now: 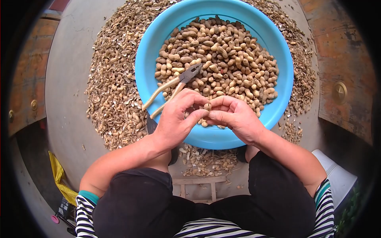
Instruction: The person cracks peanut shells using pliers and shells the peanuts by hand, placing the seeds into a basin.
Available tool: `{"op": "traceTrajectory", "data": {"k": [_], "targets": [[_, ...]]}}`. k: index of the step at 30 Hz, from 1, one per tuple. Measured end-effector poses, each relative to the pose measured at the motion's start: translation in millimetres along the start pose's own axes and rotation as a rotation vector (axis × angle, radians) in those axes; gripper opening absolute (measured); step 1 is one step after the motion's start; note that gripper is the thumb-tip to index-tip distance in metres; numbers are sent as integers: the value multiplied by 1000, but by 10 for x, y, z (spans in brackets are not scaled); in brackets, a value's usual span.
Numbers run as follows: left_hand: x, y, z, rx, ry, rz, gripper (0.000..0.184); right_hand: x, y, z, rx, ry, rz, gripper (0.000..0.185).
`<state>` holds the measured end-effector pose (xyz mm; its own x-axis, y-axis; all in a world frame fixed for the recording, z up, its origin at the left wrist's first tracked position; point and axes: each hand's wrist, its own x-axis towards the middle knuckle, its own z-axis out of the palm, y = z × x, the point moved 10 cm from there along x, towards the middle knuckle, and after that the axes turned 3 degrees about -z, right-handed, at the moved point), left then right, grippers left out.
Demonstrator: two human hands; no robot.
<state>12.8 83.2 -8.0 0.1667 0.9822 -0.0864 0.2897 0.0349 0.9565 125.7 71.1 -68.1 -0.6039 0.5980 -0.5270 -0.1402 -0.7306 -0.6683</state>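
While my L hand [174, 118] and R hand [240, 119] pinch a small tan peanut pod [207, 106] over the near side of a round blue plastic basin [216, 142], it's prob light & brittle imo, so hold the ends, gently.

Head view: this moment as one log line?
left hand: pinching peanut | right hand: at same peanut | pliers: lying across pile and basin rim | shells: on floor around basin
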Motion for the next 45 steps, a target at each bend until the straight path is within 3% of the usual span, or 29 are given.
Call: {"op": "traceTrajectory", "data": {"k": [6,20,23,25,27,29,38,42,45], "targets": [[0,27,-22,109,20,86,18,-15,-19,86,223,-7,64,30],[-35,-58,49,21,-38,38,16,-31,49,139,248,10,82,25],[-40,-152,26,-35,-4,-27,14,-42,76,96,277,51,77,25],[-23,-245,-5,-246,20,-145,10,-44,76,55,303,86,72,25],[-38,-261,4,-186,-1,-138,8,-36,40,52,223,60,73,24],[-46,-306,26,-420,5,-219,10,-41,25,54,219,63,70,24],[-91,-416,71,-479,-47,-371,18,-44,42,88,298,43,92,25],[-91,-443,87,-469,-70,-355,18,-45,124,59,272,48,122,26],[-64,-299,76,-325,-92,-224,17,-57,180,36,241,40,151,25]]}}
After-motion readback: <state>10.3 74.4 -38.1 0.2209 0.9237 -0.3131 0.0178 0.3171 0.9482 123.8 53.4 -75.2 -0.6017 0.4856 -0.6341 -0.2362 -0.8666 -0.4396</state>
